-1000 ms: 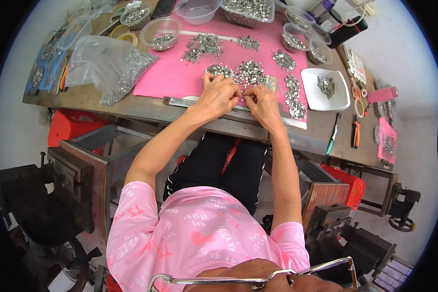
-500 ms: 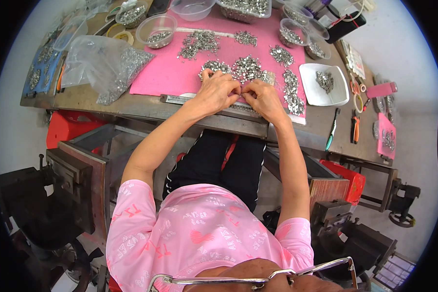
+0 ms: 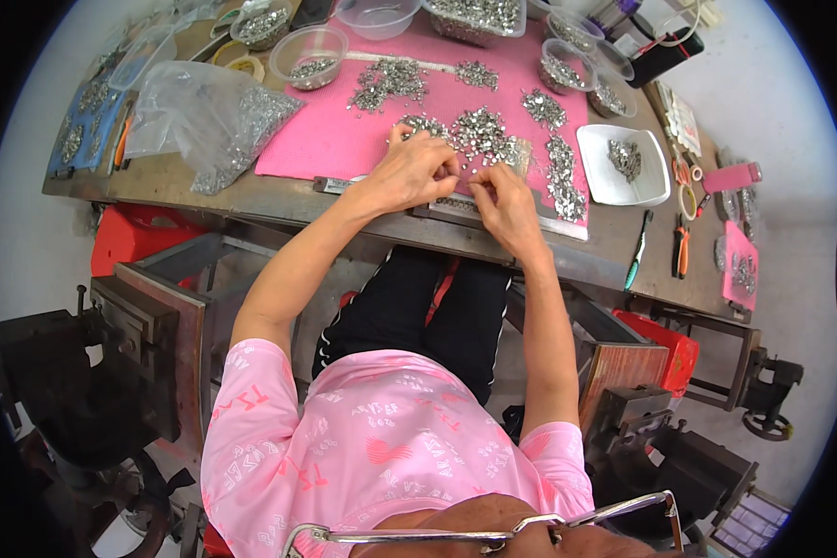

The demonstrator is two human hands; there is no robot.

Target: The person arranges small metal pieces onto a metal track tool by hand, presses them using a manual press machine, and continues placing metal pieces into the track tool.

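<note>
My left hand [image 3: 413, 171] is closed, thumb and fingertips pinched together low over the front edge of the pink mat [image 3: 316, 130]. Just to its right, my right hand [image 3: 509, 206] makes a similar pinch, with a small gap between the two sets of fingertips. Anything in either pinch is too small to make out. Beneath the fingers runs a narrow metal bar [image 3: 454, 206], partly covered by the hands. Small shiny metal pieces lie in a pile [image 3: 482, 135] just beyond my fingertips. Another silver heap [image 3: 564, 177] lies to the right of my right hand.
A white tray [image 3: 593, 153] with metal pieces stands at right, near a toothbrush [image 3: 639, 249] and orange-handled pliers [image 3: 682, 249]. At left lies a clear plastic bag [image 3: 181, 112] of pieces. Round plastic tubs [image 3: 338, 45] line the back. Below the table are red bins [image 3: 126, 237].
My two hands have drawn slightly apart at the fingertips, the right one moving a little right and nearer. The whole view has shifted slightly.
</note>
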